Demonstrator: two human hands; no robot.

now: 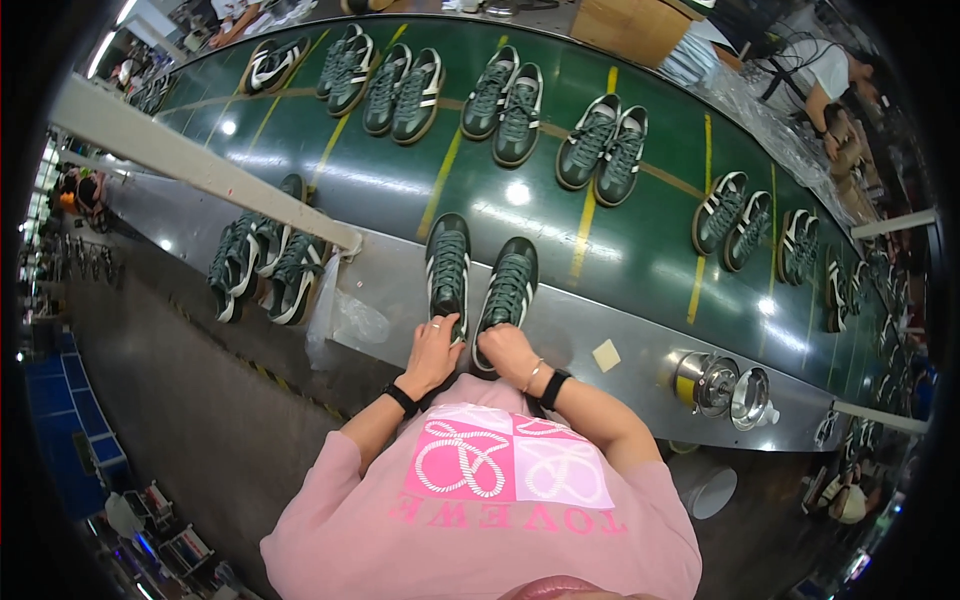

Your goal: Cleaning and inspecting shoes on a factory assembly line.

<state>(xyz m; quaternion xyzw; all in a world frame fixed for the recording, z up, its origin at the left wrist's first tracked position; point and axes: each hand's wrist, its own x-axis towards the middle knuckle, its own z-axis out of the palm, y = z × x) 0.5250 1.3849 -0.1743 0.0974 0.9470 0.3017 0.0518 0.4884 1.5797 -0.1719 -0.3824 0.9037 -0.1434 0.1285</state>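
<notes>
Two dark green sneakers with white side stripes and green laces stand side by side on the metal ledge in front of me, toes pointing away. My left hand (435, 350) has its fingers bent round the heel opening of the left sneaker (448, 262). Curled in at the heel of the right sneaker (509, 285) is my right hand (510, 352), knuckles up. My fingers partly hide both heels, so what the tips pinch there does not show.
Several pairs of matching sneakers (517, 115) stand across the green conveyor belt (380, 190). More sneakers (237, 262) hang over the ledge at left, by a slanting metal bar (215, 170). At right are a pale square (606, 355) and a round metal pot (708, 382). A person (815, 85) works opposite.
</notes>
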